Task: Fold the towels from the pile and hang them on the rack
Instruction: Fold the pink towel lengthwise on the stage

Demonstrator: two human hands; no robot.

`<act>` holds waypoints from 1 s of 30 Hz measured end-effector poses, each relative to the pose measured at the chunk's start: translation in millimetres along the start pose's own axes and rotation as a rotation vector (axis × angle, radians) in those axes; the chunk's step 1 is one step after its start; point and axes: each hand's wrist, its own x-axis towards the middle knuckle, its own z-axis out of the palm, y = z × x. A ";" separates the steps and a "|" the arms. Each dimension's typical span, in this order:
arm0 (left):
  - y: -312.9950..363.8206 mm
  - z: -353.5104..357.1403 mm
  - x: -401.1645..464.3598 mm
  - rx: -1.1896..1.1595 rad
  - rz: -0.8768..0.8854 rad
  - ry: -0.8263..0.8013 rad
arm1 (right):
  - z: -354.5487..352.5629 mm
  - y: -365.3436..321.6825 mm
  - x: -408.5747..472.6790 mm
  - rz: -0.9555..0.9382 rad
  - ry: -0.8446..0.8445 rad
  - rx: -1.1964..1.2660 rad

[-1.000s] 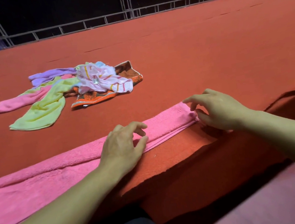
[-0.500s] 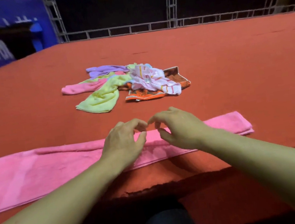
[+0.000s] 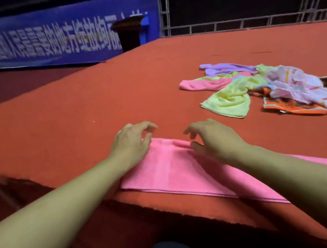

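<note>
Pink towel [image 3: 177, 170], flat folded terry strip

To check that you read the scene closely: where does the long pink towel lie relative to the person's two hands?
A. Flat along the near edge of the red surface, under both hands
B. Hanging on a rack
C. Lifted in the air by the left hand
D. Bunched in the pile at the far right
A: the pink towel lies flat along the near edge, with the left hand and right hand over it.
</note>
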 end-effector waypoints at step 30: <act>-52.1 -27.3 -48.0 -0.297 0.177 0.028 | 27.3 -67.5 6.4 -0.044 0.071 0.191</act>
